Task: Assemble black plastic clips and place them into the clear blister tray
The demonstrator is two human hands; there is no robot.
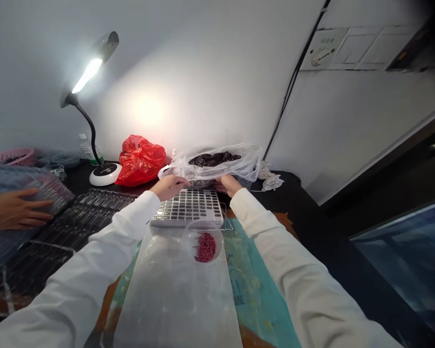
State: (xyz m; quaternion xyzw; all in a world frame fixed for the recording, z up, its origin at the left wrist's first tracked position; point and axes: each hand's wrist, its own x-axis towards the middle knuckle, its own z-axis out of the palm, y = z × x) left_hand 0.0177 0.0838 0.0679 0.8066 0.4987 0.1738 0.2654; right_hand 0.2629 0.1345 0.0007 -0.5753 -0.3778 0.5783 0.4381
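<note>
a clear bag (176, 170) of dark pieces (213, 158) sits just behind a gridded tray (187, 208), with the fingers of the left hand (168, 187) curved against its plastic and those of the right hand (226, 184) hidden behind it, so any grip is hard to tell. a clear round cup (205, 246) of red sticks (205, 247) rests on a plastic sheet (174, 304) just before the tray, while a co-worker's hand (12, 209) lies on stacked trays (83, 212) to the left.

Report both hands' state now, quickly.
Left hand: resting against the clear plastic bag; cannot tell if gripping.
Right hand: fingers hidden at that bag's edge; cannot tell if open or closed.
</note>
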